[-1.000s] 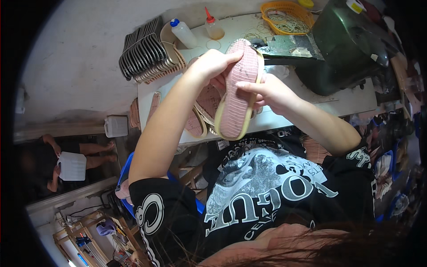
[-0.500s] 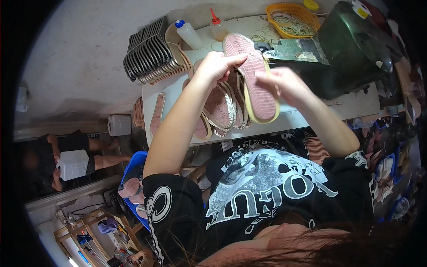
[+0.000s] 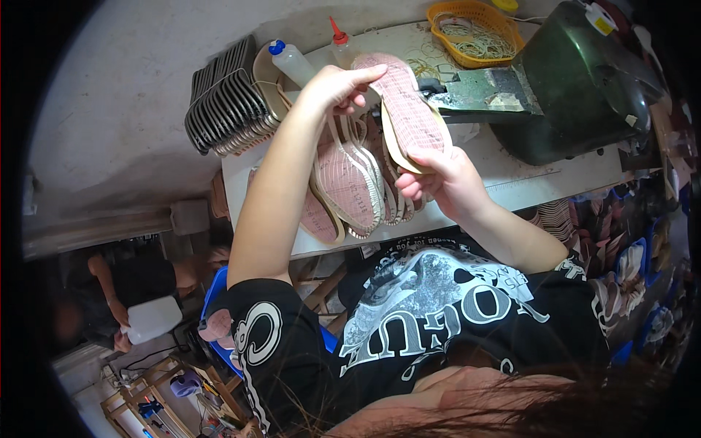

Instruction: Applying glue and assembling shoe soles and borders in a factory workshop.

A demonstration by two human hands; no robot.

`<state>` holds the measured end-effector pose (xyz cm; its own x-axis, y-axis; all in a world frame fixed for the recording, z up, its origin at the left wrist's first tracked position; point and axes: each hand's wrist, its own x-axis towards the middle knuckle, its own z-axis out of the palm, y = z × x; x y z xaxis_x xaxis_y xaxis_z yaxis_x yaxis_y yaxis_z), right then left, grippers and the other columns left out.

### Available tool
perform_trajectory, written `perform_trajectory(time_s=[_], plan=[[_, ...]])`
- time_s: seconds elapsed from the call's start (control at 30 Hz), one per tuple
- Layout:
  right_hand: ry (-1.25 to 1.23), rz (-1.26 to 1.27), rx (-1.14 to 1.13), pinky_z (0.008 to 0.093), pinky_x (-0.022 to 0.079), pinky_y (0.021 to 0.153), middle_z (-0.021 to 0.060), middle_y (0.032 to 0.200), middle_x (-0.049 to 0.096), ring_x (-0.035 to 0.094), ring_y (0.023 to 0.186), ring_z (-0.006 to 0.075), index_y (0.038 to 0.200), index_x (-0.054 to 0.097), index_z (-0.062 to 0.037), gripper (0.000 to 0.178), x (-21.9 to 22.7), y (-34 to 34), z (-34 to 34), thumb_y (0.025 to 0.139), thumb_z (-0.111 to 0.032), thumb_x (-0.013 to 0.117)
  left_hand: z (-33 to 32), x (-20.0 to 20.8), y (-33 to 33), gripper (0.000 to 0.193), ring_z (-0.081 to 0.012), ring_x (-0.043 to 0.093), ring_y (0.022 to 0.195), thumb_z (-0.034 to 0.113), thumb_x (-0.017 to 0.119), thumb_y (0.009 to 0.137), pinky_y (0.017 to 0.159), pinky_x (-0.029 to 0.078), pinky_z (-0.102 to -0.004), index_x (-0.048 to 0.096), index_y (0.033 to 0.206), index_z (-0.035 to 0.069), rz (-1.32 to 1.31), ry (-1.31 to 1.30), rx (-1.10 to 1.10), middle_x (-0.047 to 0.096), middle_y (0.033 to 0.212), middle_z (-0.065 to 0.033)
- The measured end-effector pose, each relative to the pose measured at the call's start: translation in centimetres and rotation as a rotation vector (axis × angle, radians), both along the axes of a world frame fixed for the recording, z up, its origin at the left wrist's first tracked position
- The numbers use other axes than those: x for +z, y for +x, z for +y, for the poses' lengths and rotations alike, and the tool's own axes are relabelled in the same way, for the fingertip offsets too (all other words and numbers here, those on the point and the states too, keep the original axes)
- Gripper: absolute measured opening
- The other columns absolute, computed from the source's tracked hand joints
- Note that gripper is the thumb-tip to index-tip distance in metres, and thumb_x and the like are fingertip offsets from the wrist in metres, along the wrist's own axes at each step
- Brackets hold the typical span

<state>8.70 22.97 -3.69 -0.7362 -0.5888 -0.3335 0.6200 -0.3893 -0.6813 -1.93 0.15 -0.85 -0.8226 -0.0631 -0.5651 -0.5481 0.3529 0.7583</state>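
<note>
A pink shoe insole (image 3: 416, 120) with a pale rim is held up above the table, tilted, between my two hands. My left hand (image 3: 342, 86) pinches its far end, with the thumb on the upper face. At the near, heel end my right hand (image 3: 447, 175) grips it, thumb on top and fingers curled beneath. Under the insole a second pale yellow edge shows along its left side and heel. Several similar pink insoles (image 3: 349, 191) with stitched white rims lie overlapping on the table below my left forearm.
Behind stand a bundle of dark curved soles (image 3: 223, 98), a blue-capped bottle (image 3: 296, 67) and a red-tipped bottle (image 3: 342, 50). A yellow basket (image 3: 478, 60) of cords sits farther back. At right is a dark green machine (image 3: 584, 95). On the left a person holds a white jug (image 3: 155, 320).
My right hand has gone from the insole's side to its heel end and now grips it. The insole is held slightly higher. The person at left has lowered the white jug.
</note>
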Motion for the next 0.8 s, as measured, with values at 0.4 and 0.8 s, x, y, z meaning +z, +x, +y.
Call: perform_trajectory(time_s=[0.4, 0.8], plan=[[0.049, 0.012, -0.115, 0.0255, 0.054, 0.060, 0.0142, 0.077, 0.068, 0.066, 0.063, 0.0161, 0.102, 0.061, 0.0020, 0.029, -0.9, -3.5, -2.8, 0.093, -0.025, 0.057, 0.9, 0.8, -6.5, 0.052, -0.0298, 0.027, 0.137, 0.039, 0.079, 0.069, 0.110, 0.027, -0.0392, 0.064, 0.114, 0.017, 0.674, -0.315, -1.132, 0.043, 0.140, -0.0130], [0.127, -0.027, -0.104, 0.0260, 0.056, 0.071, 0.0164, 0.093, 0.068, 0.069, 0.081, 0.0196, 0.111, 0.059, 0.0059, 0.039, 0.8, -3.9, -2.6, 0.096, -0.029, 0.055, 0.8, 3.9, -4.4, 0.039, -0.0144, 0.053, 0.067, 0.043, 0.070, 0.079, 0.061, 0.042, -0.0313, 0.060, 0.086, 0.006, 0.312, -0.438, -1.031, 0.057, 0.068, -0.0057]])
